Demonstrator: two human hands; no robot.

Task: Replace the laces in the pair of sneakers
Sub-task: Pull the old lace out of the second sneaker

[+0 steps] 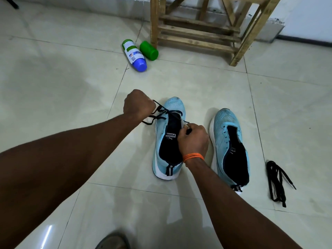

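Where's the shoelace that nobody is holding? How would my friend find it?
In front of the wooden stool, on the tiled floor, stands a light blue pair of shoes. Just right of the right sneaker lies a bunched black lace. Unlike the threaded lace in the left sneaker, it is loose and in no shoe.

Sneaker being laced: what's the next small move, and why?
Probably the right hand should feed the lace tip it pinches through the eyelet beside it, then draw it snug. The black lace crosses only the front of the sneaker, with loops slack near the left hand, which grips the other run. The second sneaker is unlaced; a spare lace lies on the floor.
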